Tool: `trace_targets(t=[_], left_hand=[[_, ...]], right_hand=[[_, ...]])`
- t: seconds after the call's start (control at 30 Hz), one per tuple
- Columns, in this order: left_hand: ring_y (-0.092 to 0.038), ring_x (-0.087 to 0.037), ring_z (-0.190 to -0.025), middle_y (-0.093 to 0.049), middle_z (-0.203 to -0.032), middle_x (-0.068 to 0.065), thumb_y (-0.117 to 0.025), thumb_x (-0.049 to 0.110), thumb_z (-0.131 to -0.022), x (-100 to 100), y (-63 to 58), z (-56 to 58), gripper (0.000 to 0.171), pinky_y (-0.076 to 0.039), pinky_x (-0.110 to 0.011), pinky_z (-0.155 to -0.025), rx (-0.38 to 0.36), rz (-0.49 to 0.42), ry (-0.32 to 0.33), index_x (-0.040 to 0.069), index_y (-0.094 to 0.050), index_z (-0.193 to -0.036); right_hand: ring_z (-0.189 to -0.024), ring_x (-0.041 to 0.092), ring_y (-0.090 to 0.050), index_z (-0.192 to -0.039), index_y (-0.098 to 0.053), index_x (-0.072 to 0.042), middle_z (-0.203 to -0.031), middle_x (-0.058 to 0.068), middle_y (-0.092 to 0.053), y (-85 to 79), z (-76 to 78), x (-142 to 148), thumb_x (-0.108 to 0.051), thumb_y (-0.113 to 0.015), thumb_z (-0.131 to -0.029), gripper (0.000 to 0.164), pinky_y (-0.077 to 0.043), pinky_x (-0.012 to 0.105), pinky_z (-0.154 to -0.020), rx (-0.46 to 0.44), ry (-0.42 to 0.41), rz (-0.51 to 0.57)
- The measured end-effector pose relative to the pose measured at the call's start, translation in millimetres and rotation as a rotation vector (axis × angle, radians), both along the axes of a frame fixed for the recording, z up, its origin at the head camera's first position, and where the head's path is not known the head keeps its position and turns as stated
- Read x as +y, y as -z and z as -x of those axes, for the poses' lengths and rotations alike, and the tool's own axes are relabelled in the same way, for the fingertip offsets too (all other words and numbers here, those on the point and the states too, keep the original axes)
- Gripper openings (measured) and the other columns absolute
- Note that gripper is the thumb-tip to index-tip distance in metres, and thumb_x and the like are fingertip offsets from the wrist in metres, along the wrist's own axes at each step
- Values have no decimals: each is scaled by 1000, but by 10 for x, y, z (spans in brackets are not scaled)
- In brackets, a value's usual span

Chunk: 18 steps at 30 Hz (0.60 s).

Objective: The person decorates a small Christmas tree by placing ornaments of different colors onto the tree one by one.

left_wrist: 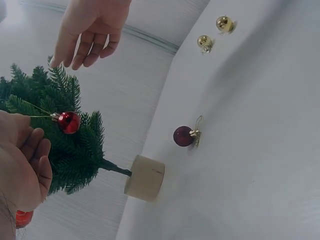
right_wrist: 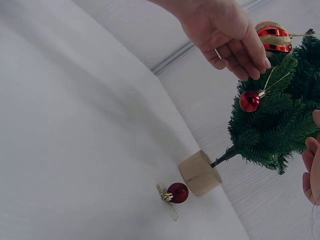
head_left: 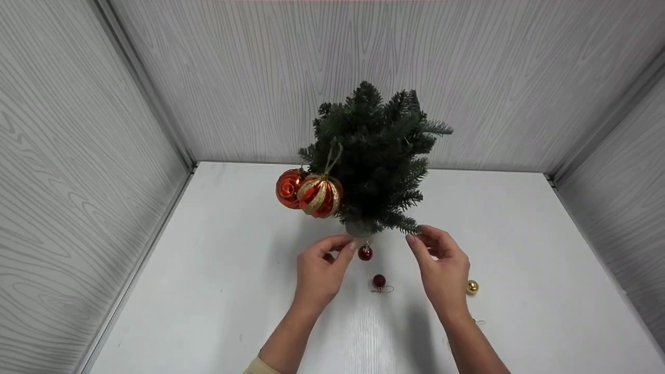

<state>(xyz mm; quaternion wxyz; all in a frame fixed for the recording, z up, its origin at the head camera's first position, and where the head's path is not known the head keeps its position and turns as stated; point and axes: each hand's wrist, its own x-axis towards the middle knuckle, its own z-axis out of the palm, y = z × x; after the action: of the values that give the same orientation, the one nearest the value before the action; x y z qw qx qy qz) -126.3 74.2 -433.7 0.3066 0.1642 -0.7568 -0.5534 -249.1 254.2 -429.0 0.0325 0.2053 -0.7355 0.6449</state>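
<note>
A small artificial fir tree (head_left: 374,156) stands on a round wooden base (right_wrist: 200,173). My left hand (head_left: 322,265) is at the tree's lower front, thumb and index fingertip together, and pinches the gold string of a small shiny red bauble (left_wrist: 69,122). This bauble (right_wrist: 249,101) hangs just in front of the lower branches. On the other side, my right hand (head_left: 441,270) has its thumb and loosely bent fingers around the tip of a low branch (head_left: 405,223), with the thumb tip right at the needles.
Two large red ornaments, one with a swirl (head_left: 289,188) and one with gold stripes (head_left: 320,196), hang on the tree's left. A dark red bauble (head_left: 379,281) lies before the base. Two gold baubles (left_wrist: 224,23) lie to the right. Wood-patterned panels (head_left: 291,78) enclose the white table (head_left: 218,291).
</note>
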Motion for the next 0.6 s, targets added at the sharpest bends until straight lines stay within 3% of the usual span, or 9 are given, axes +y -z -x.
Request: trace_targets(t=[0.27, 0.6], left_hand=[[-67, -13, -89, -77, -99, 9, -77, 25, -100, -30, 183, -58, 14, -54, -30, -77, -63, -2, -15, 14, -81, -108], [-70, -15, -99, -77, -103, 6, -77, 22, -99, 2, 620, -20, 16, -53, -32, -78, -184, 48, 7, 15, -79, -113]], right_hand=[[-94, 14, -70, -123, -76, -6, -104, 8, -77, -36, 18, 9, -12, -80, -97, 27, -53, 21, -84, 8, -34, -1], [-94, 15, -71, -121, -78, -6, -106, 7, -78, -39, 32, 9, -8, -79, -97, 24, -54, 22, -82, 28, -65, 39]])
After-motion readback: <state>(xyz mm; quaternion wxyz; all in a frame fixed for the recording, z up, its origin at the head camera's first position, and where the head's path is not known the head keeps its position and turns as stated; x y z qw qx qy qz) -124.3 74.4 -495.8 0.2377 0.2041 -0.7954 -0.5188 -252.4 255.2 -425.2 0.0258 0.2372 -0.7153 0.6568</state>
